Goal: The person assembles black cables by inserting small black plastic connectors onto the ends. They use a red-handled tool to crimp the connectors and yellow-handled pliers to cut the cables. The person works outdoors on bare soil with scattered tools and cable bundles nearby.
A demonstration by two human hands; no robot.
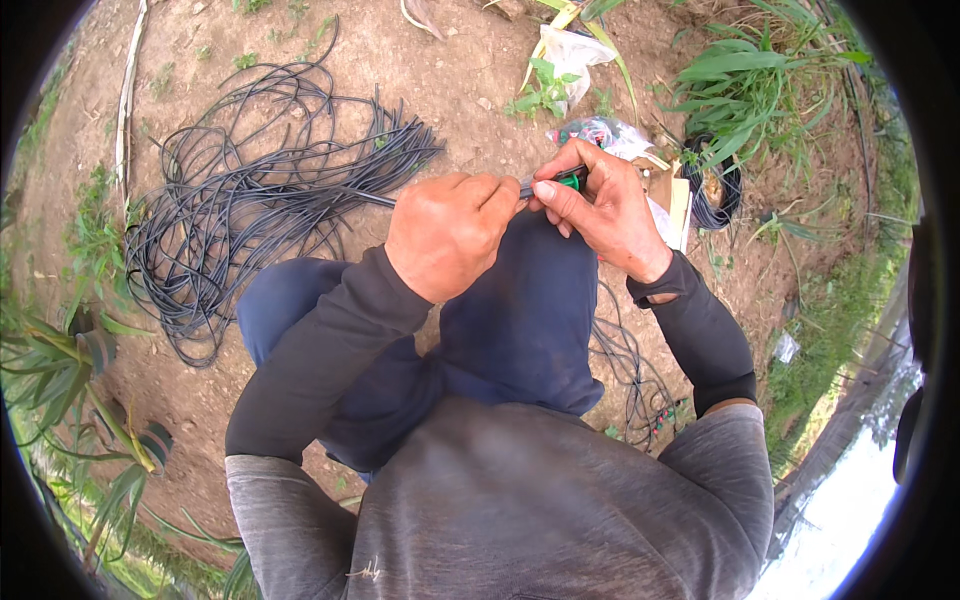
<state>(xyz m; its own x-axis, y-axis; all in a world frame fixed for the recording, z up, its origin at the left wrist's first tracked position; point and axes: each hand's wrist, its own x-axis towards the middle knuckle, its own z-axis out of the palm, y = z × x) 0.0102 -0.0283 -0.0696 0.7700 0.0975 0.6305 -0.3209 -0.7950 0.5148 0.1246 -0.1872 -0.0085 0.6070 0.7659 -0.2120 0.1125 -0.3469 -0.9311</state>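
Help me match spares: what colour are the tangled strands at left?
The strands are black, clearest in the head view.

Faded grey short-sleeved shirt (520, 490), snug black arm sleeves (318, 345), and loose dark blue trousers (520, 320).

I have open room over the bare soil (470, 100) at the upper centre of the frame, where either hand could pass forward between 2 obstacles: the heap of black lines (240, 210) at upper left and the white plastic bag (577, 60) right of top centre. From the left hand (447, 232), a dark tube (374, 198) extends toward the heap and bars a low sweep leftward. Beyond the right hand (607, 205), I meet the black coil (730, 195) and leafy clump (740, 75) at upper right. Under both hands, the knees (520, 300) block the centre. I see 1 narrower gap at right, between the black sleeve (695, 330) and the grass (835, 340).
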